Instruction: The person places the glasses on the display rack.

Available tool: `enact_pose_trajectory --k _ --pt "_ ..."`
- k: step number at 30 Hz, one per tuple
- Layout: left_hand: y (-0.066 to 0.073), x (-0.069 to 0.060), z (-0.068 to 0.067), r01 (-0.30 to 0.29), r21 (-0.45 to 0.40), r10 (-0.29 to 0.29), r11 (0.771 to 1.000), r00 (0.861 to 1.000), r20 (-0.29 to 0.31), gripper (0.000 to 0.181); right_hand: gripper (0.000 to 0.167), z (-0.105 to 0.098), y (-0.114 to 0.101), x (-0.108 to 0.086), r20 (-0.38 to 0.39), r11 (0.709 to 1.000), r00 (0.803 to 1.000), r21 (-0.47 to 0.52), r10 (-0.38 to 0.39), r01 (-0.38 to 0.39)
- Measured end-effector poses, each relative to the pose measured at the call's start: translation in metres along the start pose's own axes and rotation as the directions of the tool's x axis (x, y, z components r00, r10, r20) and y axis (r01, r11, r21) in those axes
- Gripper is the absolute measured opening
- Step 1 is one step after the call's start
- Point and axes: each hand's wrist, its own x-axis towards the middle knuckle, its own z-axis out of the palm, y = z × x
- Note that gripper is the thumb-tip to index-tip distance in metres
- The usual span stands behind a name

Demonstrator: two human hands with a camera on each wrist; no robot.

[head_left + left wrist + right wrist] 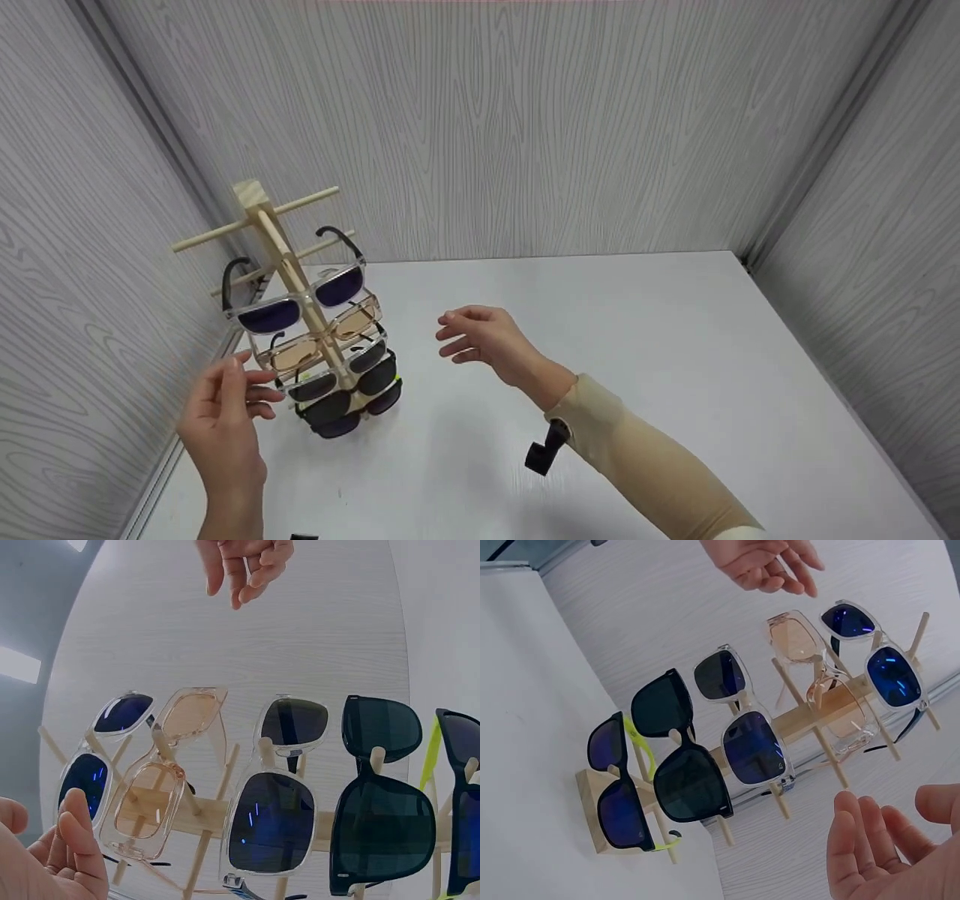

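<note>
A wooden sunglasses rack [289, 270] stands at the left of the table, with several pairs of sunglasses stacked down it. Topmost is a clear-framed pair with dark blue lenses [270, 316]. Below it come a pair with peach lenses [793, 640], another clear-framed pair [271, 821], a black pair [382, 825] and a black pair with neon yellow temples [620, 821]. My left hand [225, 420] hovers beside the rack's left side, fingers loosely bent, holding nothing. To the right of the rack, my right hand [487, 341] is raised over the table, relaxed and holding nothing.
The white tabletop [637, 337] stretches to the right of the rack. Grey wood-grain panels [487, 127] enclose the back and both sides. A wooden dowel [307, 199] juts out at the rack's top, above the glasses. A black camera mount [547, 448] hangs from the right wrist.
</note>
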Motion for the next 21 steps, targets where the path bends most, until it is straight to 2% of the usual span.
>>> enact_pose_trajectory --k 5,13,21 --pt "-0.003 -0.008 0.001 0.008 0.055 -0.009 0.998 1.000 0.027 0.028 0.030 -0.011 0.012 -0.011 0.010 1.000 1.000 0.009 0.000 -0.001" --pt "-0.014 -0.023 0.004 0.072 0.123 -0.079 0.990 0.995 0.055 0.027 0.029 -0.023 0.025 -0.023 -0.004 0.998 1.000 0.057 0.028 -0.027" --pt "-0.023 -0.034 0.011 0.160 0.257 -0.186 0.953 0.979 0.080 0.026 0.026 -0.035 0.033 -0.034 -0.015 0.995 1.000 0.097 0.026 -0.024"
